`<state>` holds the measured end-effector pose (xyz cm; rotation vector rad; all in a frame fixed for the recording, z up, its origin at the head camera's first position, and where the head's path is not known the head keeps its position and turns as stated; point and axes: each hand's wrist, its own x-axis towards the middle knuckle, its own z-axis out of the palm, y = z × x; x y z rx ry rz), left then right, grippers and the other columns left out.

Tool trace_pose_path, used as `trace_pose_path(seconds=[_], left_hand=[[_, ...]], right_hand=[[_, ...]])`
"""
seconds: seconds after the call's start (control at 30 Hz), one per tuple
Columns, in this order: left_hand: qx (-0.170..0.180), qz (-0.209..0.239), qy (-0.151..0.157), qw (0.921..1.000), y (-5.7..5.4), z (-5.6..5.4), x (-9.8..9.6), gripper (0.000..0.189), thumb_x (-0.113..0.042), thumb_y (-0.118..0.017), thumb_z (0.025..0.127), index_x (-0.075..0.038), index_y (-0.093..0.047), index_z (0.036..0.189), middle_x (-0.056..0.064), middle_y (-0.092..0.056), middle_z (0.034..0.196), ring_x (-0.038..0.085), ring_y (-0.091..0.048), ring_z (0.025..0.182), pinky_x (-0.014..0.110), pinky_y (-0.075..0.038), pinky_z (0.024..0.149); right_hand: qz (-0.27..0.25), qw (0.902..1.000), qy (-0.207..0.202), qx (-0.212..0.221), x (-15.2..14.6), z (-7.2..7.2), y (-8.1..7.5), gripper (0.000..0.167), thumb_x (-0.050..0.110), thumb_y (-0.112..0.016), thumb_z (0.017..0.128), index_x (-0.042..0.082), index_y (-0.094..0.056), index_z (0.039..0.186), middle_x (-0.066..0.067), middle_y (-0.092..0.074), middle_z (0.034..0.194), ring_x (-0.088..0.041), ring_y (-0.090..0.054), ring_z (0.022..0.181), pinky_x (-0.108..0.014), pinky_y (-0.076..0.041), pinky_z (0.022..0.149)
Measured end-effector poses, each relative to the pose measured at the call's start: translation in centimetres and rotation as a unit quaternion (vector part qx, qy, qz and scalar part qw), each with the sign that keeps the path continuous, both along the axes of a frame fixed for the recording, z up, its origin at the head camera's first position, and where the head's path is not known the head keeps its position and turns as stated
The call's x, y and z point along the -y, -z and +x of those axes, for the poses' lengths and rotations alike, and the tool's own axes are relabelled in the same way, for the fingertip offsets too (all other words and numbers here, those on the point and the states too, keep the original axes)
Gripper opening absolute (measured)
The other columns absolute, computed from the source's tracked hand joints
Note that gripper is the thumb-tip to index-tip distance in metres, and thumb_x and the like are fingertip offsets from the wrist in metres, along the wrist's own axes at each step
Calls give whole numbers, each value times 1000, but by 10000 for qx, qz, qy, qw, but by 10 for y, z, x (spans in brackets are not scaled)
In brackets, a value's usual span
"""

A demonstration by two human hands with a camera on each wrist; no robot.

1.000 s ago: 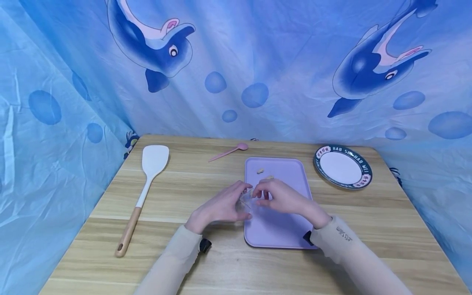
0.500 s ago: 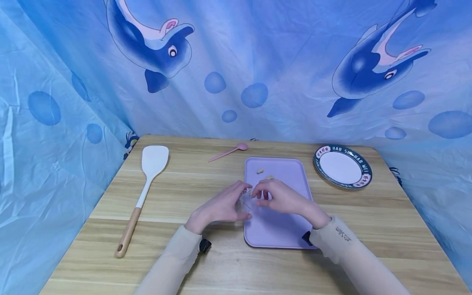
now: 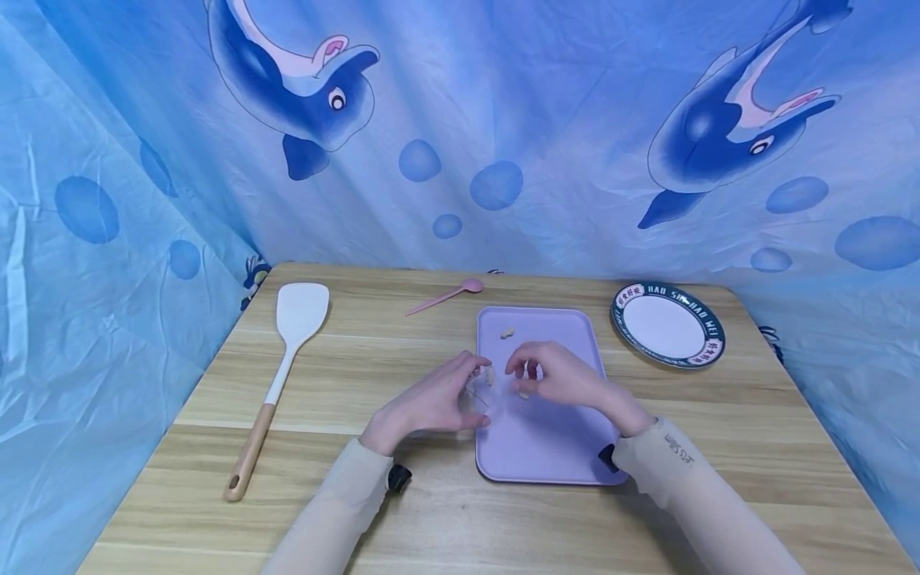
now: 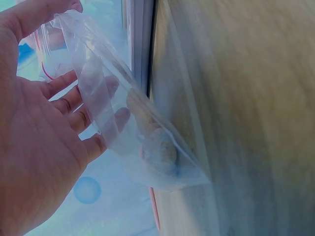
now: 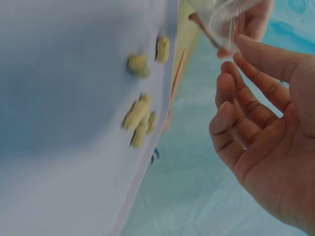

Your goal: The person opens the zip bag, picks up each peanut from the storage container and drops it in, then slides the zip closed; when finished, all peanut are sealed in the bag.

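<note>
My left hand (image 3: 431, 399) holds a clear zip bag (image 4: 115, 105) by its mouth, over the left edge of the lilac tray (image 3: 542, 447). Tan peanuts (image 4: 165, 157) show through the plastic near the bag's bottom corner. Over the tray, just right of the bag, is my right hand (image 3: 564, 375), its fingers loosely curved with nothing between them. Several peanuts (image 5: 137, 113) lie on the tray in the right wrist view. In the head view one peanut (image 3: 507, 333) sits near the tray's far left corner, while the right hand hides part of the tray.
A white spatula (image 3: 298, 311) with a wooden handle lies at the left of the wooden table (image 3: 446, 527). Behind the tray is a small pink spoon (image 3: 449, 295). A green-rimmed plate (image 3: 664, 326) stands at the back right, and a blue dolphin curtain (image 3: 539, 120) hangs behind.
My right hand has drawn back to the right, away from the bag's mouth. The left hand and the bag have stayed in place.
</note>
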<state>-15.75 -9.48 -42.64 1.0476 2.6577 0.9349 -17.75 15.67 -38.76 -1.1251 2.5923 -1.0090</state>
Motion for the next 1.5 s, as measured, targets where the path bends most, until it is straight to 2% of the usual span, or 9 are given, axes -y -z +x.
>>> trace_pose_path(seconds=[0.33,0.7,0.97,1.17,1.5], left_hand=[[33,9,-4,10000,2,-1,0,82,-34,-85,77,-6,-44,143,6,-55,126,16,-53,114,35,-44,102],[81,-35,-42,10000,0,0,1,82,-34,-85,77,-7,-44,143,6,-54,127,17,-53,115,35,-44,102],[33,-94,-22,9999,-1,0,0,82,-34,-84,78,-7,-44,144,6,-54,128,18,-54,115,36,-44,102],[79,-101,-43,9999,-1,1,0,81,-34,-84,78,-8,-44,144,6,-54,127,17,-54,115,35,-44,102],[60,-101,-38,9999,0,1,-1,81,-33,-85,78,-8,-44,143,6,-54,128,17,-54,114,34,-44,102]], right_hand=[[16,9987,499,-32,-22,-25,9,11,3,-77,84,1,-72,94,0,-66,80,-17,-59,71,-28,-50,65],[162,9981,561,214,-34,-46,29,12,1,-77,83,0,-72,93,-3,-65,79,-18,-58,70,-27,-49,66],[351,9970,536,426,-32,-47,41,13,4,-80,81,1,-71,90,-3,-64,77,-15,-57,71,-27,-49,67],[514,9958,674,357,-29,-46,46,8,2,-77,84,3,-71,88,-1,-63,77,-13,-55,73,-28,-47,68],[558,9941,854,371,-31,-45,46,6,3,-77,84,4,-72,87,0,-64,78,-13,-56,73,-29,-48,68]])
